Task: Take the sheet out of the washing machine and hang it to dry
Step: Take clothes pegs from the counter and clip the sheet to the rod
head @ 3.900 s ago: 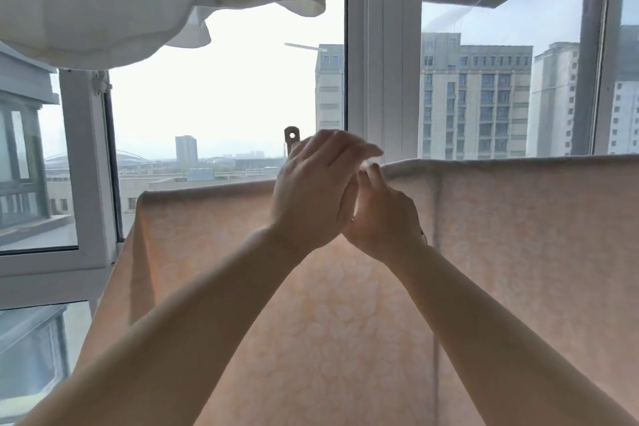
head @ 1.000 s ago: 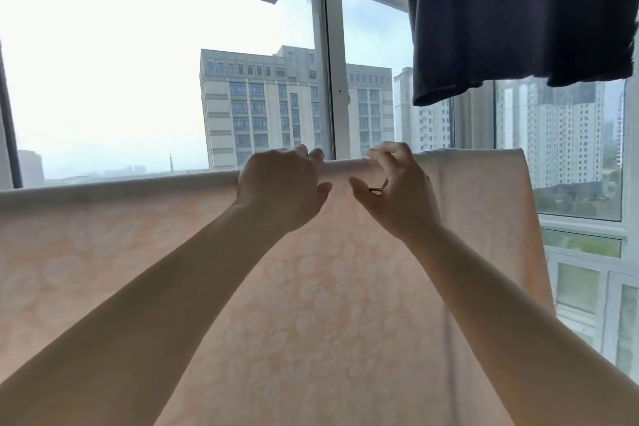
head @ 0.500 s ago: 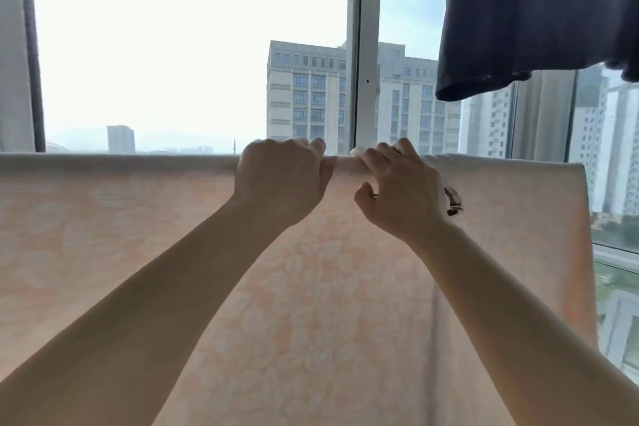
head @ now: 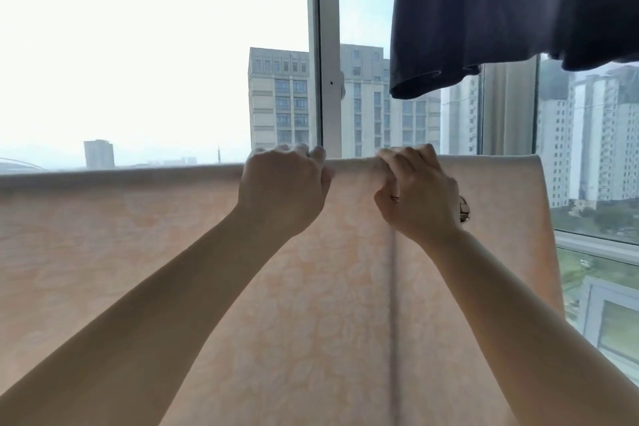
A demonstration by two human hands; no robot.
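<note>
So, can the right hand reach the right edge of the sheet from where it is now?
Probably yes. The right hand grips the sheet at its top fold, and nothing lies between it and the right edge.

Strong daylight through the window (head: 155, 62) blows out the sky, leaving foreground backlit, edges mildly warped.

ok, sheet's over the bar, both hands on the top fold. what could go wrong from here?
1. Both hands, left and right, grip the sheet near its right edge; tugging there could bunch or skew it along the bar.
2. No peg shows on the fold, so the sheet might slide off once released.
3. The dark garment hangs just above the right hand; lifting the sheet could brush against it.
</note>
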